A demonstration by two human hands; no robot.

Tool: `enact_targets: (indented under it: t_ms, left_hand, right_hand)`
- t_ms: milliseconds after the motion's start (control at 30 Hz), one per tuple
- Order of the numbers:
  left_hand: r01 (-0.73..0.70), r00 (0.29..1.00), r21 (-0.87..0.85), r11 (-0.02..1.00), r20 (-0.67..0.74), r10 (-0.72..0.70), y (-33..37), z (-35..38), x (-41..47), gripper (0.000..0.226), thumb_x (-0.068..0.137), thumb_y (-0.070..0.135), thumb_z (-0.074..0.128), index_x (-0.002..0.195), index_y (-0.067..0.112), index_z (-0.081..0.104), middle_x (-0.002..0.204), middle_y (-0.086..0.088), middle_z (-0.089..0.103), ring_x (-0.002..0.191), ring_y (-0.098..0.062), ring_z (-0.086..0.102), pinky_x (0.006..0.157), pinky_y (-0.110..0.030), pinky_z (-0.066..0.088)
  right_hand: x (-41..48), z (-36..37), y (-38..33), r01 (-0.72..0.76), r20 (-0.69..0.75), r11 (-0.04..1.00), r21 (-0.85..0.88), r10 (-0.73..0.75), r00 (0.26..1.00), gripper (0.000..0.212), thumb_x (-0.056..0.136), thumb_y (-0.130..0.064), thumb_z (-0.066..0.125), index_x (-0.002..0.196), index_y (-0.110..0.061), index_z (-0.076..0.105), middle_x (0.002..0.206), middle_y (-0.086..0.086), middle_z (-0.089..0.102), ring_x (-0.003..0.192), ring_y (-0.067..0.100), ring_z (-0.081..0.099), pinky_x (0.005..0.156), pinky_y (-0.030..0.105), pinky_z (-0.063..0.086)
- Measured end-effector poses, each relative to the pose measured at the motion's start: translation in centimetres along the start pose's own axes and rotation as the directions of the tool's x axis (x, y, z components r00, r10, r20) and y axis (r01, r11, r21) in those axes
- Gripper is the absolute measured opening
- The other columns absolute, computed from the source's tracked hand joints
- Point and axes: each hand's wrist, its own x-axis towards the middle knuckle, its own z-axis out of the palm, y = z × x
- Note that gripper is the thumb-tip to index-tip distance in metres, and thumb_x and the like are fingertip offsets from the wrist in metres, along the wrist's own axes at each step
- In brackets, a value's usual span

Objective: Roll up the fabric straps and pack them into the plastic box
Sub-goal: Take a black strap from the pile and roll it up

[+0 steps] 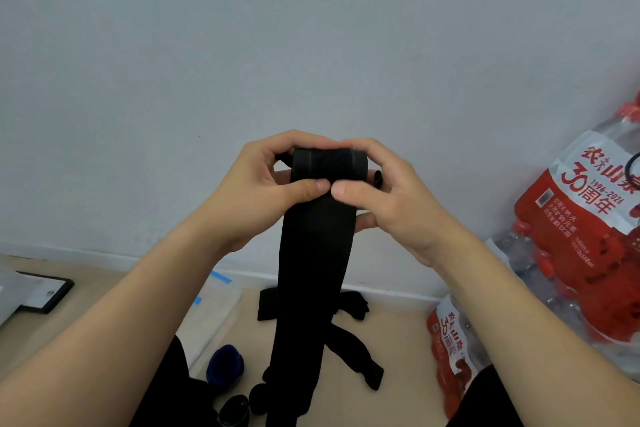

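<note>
Left hand (263, 191) and right hand (391, 198), raised before the wall (311, 28), both pinch the rolled upper end of 1 black fabric strap (317, 253). Its loose tail hangs down toward the floor (398, 333), over other dark straps (349, 347).

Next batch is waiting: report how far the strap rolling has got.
Done: a rolled dark blue fabric strap lies on the floor. In hand: left hand and right hand grip a wide black fabric strap, top rolled, tail hanging. Left: loose black straps on the floor.
</note>
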Motion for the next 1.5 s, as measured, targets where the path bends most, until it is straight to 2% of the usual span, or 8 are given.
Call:
enact_targets:
  t_ms: [333,467,600,767,1000,1200,1333,1500]
  left_hand:
    - [0.327,0.944,-0.207,0.922,0.028,-0.329,0.0,1.1,0.2,0.044,0.100,0.041,0.063,0.133,0.015,0.072,0.129,-0.013,0.075,0.118,-0.028,0.073,0.096,-0.042,0.064]
    - [0.376,0.926,-0.241,0.895,0.084,-0.367,-0.2,1.5,0.1,0.048,0.108,0.048,0.059,0.119,0.006,0.080,0.123,-0.016,0.079,0.118,-0.029,0.076,0.091,-0.031,0.063]
    - [0.314,0.948,-0.303,0.900,0.040,-0.317,-0.2,1.5,0.1,0.040,0.107,0.034,0.064,0.135,0.005,0.067,0.127,-0.017,0.077,0.120,-0.033,0.075,0.095,-0.038,0.063]
    - [0.245,0.968,-0.254,0.936,0.013,-0.250,0.4,0.9,0.0,0.039,0.102,0.021,0.069,0.136,0.004,0.065,0.131,-0.021,0.073,0.123,-0.037,0.072,0.105,-0.044,0.060]
    - [0.334,0.939,-0.131,0.933,0.130,-0.318,0.2,1.1,-0.1,0.041,0.105,0.043,0.062,0.125,0.010,0.077,0.126,-0.015,0.078,0.120,-0.031,0.075,0.107,-0.044,0.059]
    - [0.232,0.973,-0.172,0.957,0.024,-0.231,0.3,1.5,0.0,0.036,0.097,0.021,0.077,0.127,0.004,0.068,0.114,-0.017,0.075,0.110,-0.034,0.076,0.093,-0.038,0.063]
    - [0.202,0.979,-0.074,0.977,0.010,-0.202,0.2,1.2,0.0,0.026,0.099,0.028,0.077,0.122,0.016,0.073,0.117,-0.011,0.079,0.112,-0.031,0.077,0.097,-0.041,0.063]
    - [0.292,0.946,-0.086,0.952,0.170,-0.275,0.0,1.1,-0.1,0.043,0.111,0.051,0.055,0.128,0.015,0.073,0.126,-0.015,0.077,0.119,-0.035,0.075,0.101,-0.049,0.062]
  right_hand:
    - [0.4,-0.2,1.0,0.213,-0.163,0.901,-0.377,-0.291,0.943,0.041,0.086,-0.022,0.089,0.123,-0.039,0.080,0.105,-0.009,0.081,0.100,0.013,0.076,0.094,0.040,0.064]
    - [0.3,0.1,1.5,0.295,-0.083,0.755,-0.586,-0.418,0.904,0.042,0.086,-0.020,0.087,0.124,-0.037,0.080,0.100,-0.008,0.075,0.093,0.015,0.072,0.081,0.035,0.063]
    - [0.3,-0.6,0.9,0.179,-0.191,0.881,-0.439,-0.285,0.939,0.036,0.098,-0.042,0.075,0.130,-0.028,0.074,0.098,-0.006,0.075,0.086,0.018,0.074,0.077,0.035,0.061]
    - [0.2,-1.2,0.4,0.094,-0.152,0.953,-0.287,-0.143,0.978,0.034,0.095,-0.023,0.084,0.126,-0.013,0.074,0.101,0.006,0.080,0.069,0.017,0.074,0.067,0.031,0.059]
    - [-0.5,-0.8,0.8,0.171,-0.137,0.826,-0.537,-0.285,0.949,0.041,0.076,-0.029,0.097,0.110,-0.033,0.076,0.099,-0.011,0.074,0.083,0.013,0.072,0.077,0.035,0.061]
    - [0.0,-1.1,0.9,0.059,-0.039,0.913,-0.403,-0.082,0.996,0.042,0.098,-0.061,0.062,0.108,-0.021,0.067,0.088,0.004,0.074,0.077,0.025,0.075,0.066,0.043,0.062]
    - [0.1,-1.4,0.7,0.085,0.000,0.892,-0.445,-0.094,0.996,0.037,0.107,-0.047,0.059,0.094,-0.014,0.069,0.071,0.006,0.070,0.065,0.020,0.071,0.064,0.033,0.055]
    - [-0.3,-1.1,0.6,0.052,-0.050,0.851,-0.523,-0.091,0.995,0.025,0.105,-0.039,0.066,0.101,-0.016,0.074,0.081,0.009,0.073,0.075,0.026,0.073,0.073,0.053,0.061]
